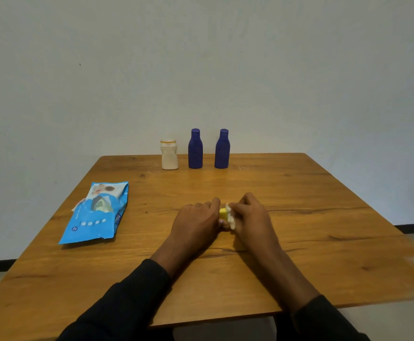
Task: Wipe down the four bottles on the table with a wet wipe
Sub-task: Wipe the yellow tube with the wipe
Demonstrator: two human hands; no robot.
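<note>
Pack of wet wipes (95,212), blue soft plastic pouch, flat on the left of the wooden tabletop (324,217), flap apparently lifted, well apart from everything else. Further right, upright in a row along the far edge: squat cream plastic bottle with an orange-ringed cap (169,156), then first tall dark blue plastic bottle (195,151), then second tall dark blue plastic bottle (222,151), each just beside the next, none touching. All three probably light, stiff-walled and smooth. Likely slick once damp, so best taken round the lower body rather than by the cap, with the other hand wiping.

Nearer, at mid-tabletop: left hand (196,222), fingers curled round one end of a small yellow plastic bottle (223,213), mostly hidden between the two hands and seemingly on its side. Cannot tell whether resting on the wood or held just above it. Against the bottle's right end, crumpled white wet wipe (231,215), soft, limp and wet. Right hand (250,217) closed on that wipe, pressing it round the bottle. Judged as the wiping of one bottle of the four. Small, light and rigid by the look of it, and prone to twist or slip through damp fingers. Hence a firm hold at the dry end, wipe worked round the rest, then ends swapped.
</note>
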